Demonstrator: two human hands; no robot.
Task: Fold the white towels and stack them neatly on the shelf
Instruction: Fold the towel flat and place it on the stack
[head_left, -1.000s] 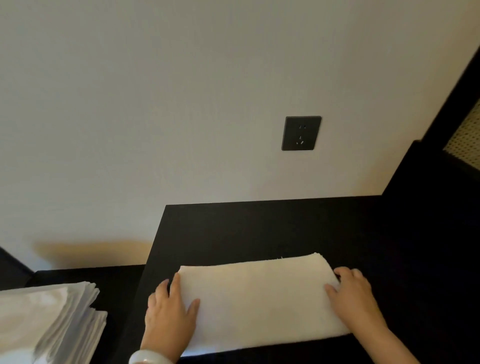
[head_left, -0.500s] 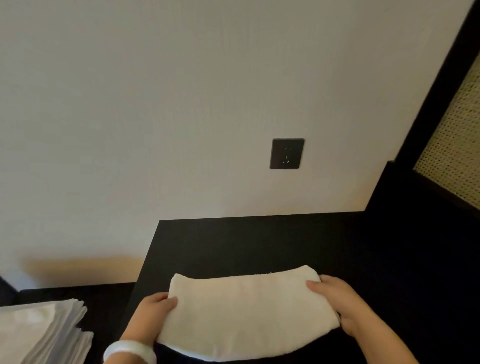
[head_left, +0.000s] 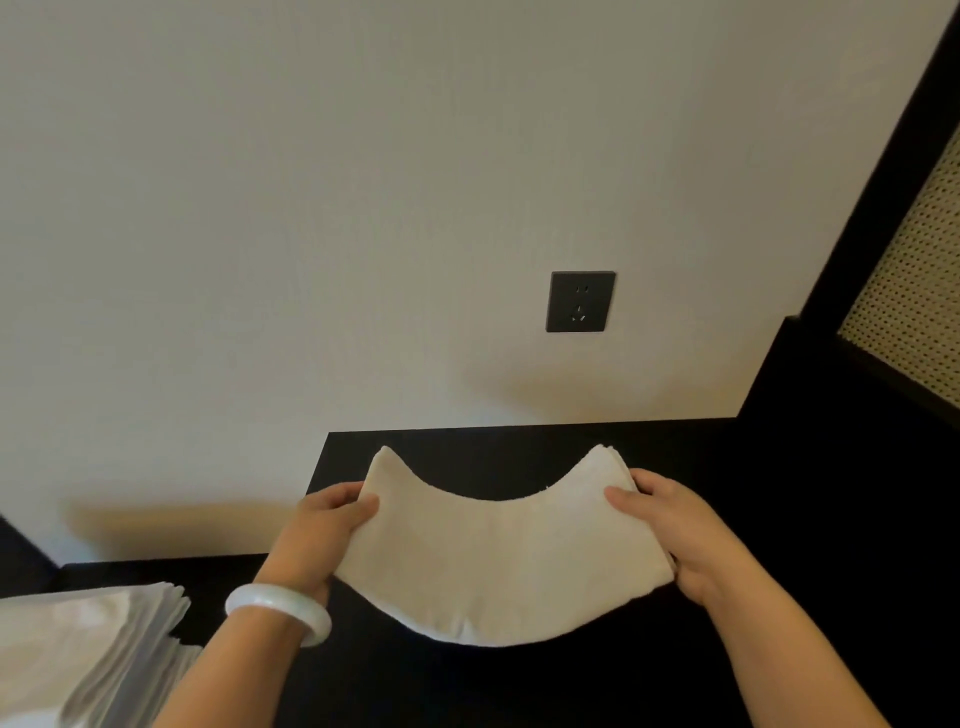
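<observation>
Nearest, at lower left: a pile of folded white towels (head_left: 88, 649), edges stepped, on a lower dark surface (head_left: 156, 571). Just right of it, a pale bracelet (head_left: 280, 613) round the left wrist.

Grips the left end of a folded white towel (head_left: 509, 561) with the left hand (head_left: 322, 535), thumb on the top face, fingers curled underneath. Grips the right end the same way with the right hand (head_left: 675, 530), thumb on top, fingers hidden below. Between the two hands: towel ends raised, middle sagging in a deep curve, held over the near part of the black shelf top (head_left: 519, 457). Cannot tell whether the low edge of the towel touches that black surface.

Beyond the shelf top: a plain pale wall (head_left: 363, 208), with a dark socket (head_left: 580, 301) above the right half of the towel. At far right, a black frame (head_left: 867, 234) around a woven cane panel (head_left: 919, 291).
</observation>
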